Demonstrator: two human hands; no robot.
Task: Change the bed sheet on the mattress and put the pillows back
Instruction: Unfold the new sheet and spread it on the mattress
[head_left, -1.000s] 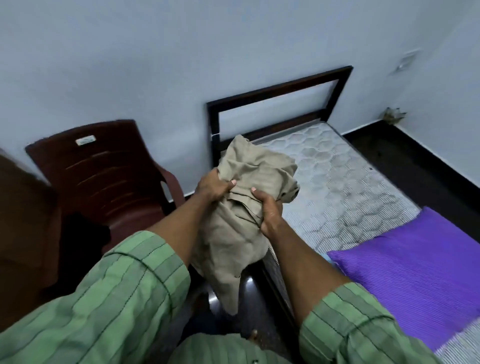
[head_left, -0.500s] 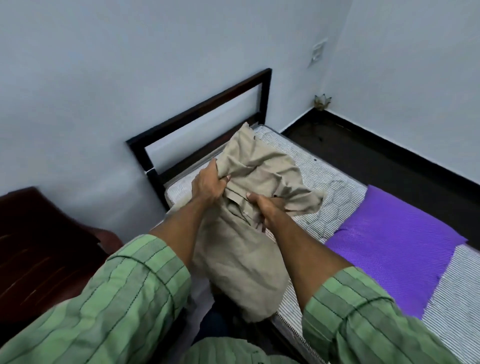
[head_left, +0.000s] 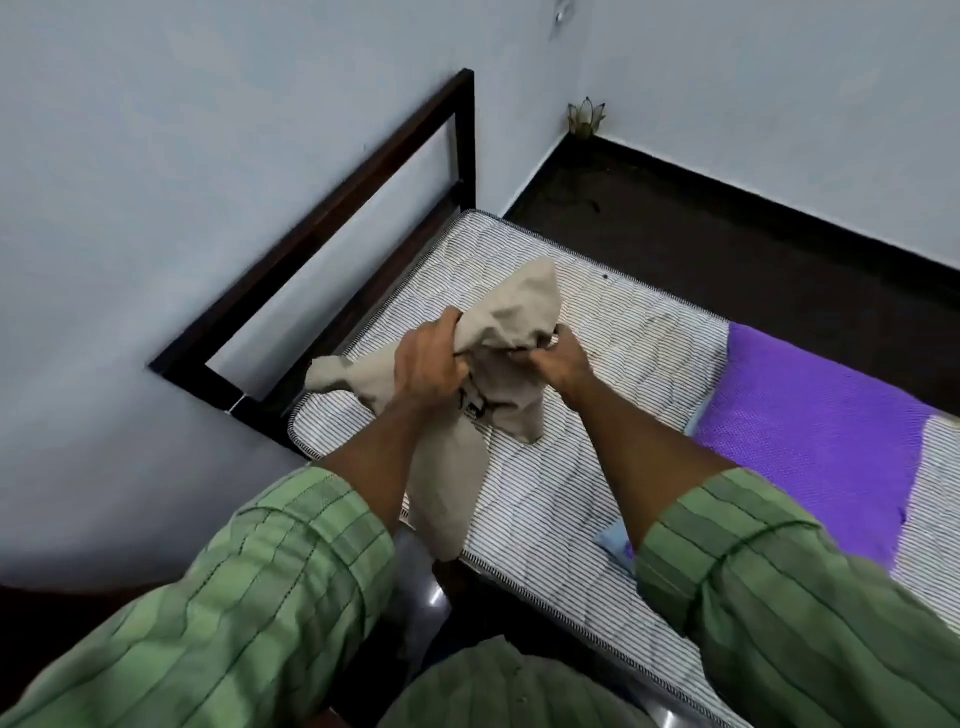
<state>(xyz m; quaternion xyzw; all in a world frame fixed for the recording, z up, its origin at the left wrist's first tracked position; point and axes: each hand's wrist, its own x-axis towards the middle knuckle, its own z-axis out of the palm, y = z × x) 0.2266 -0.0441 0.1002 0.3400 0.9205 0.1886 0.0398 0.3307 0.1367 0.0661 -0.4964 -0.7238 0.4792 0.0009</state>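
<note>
Head view. Landmark: headboard (head_left: 332, 218). Beige bed sheet (head_left: 498, 364) bunched, held just above the bare striped mattress (head_left: 597, 364) near the headboard end. Left hand (head_left: 428, 358) fingers curled round a fold; right hand (head_left: 558, 358) pinching the bunch's other side. Both grips tight on cloth.

Risks (judgement): bundle is crumpled with no edge or corner visible, so shaking it out could spread it skewed or twisted. Lower tail hangs past the near mattress edge; may drag to the floor. Purple pillow (head_left: 810, 431), farther from the headboard, lies on the mattress and would block spreading.

Orientation: long axis runs from the peak nearest the headboard down toward the person, tail lowest.
</note>
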